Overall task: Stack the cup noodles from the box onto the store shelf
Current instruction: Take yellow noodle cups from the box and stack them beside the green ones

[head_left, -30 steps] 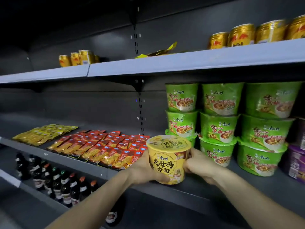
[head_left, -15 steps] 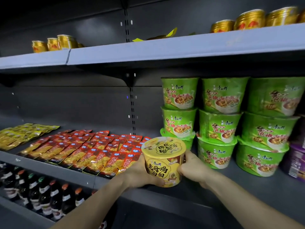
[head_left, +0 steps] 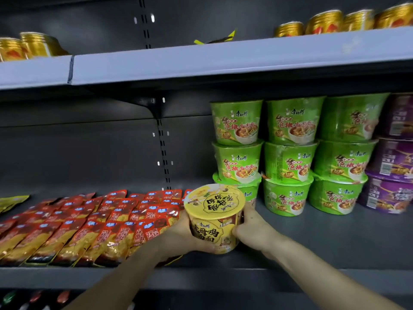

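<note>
A yellow cup noodle stands upright on the grey middle shelf, just left of the green cup noodle stacks. My left hand grips its left side and my right hand grips its right side, fingers curled round the cup. The cup's base looks level with the shelf surface; whether it touches is hard to tell. The box is out of view.
Red and yellow snack packets lie in rows left of the cup. Purple cup noodles are stacked at the far right. Gold cans line the upper shelf. Bottle tops show below.
Both hands have carried the yellow cup forward and down onto the shelf beside the green stacks. The view has come closer to the shelf.
</note>
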A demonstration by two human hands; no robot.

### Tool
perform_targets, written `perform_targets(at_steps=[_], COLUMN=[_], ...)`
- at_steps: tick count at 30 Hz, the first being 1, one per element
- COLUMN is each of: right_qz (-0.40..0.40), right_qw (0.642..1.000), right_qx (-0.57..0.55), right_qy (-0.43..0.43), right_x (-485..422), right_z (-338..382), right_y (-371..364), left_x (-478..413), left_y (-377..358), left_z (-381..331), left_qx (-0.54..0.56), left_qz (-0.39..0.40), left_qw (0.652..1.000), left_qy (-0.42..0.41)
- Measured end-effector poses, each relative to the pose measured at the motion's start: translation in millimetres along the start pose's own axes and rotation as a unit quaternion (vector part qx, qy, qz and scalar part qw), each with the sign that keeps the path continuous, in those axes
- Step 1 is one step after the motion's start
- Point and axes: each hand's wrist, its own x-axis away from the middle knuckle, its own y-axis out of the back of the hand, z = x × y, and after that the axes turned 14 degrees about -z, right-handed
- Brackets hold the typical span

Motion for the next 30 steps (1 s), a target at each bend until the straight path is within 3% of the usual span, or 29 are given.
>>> perform_targets(at_steps=[16, 23, 30], right_qz=[-0.046, -0.077, -0.091], right_qw=[0.997, 0.993, 0.991], right_qx=[-0.002, 0.018, 0.007], right_qy=[-0.060, -0.088, -0.098], right_x=[-31, -55, -69], right_z=[38, 36, 26], right_y=[-52, -71, -78], left_x=[-53, -72, -88], left_y=[35, 36, 34], left_z=[30, 28, 27], left_qx=[0.029, 0.037, 0.027], left_qz=[0.012, -0.059, -0.053], left_qw=[0.999, 0.997, 0.997], left_qy=[0.006, 0.024, 0.038])
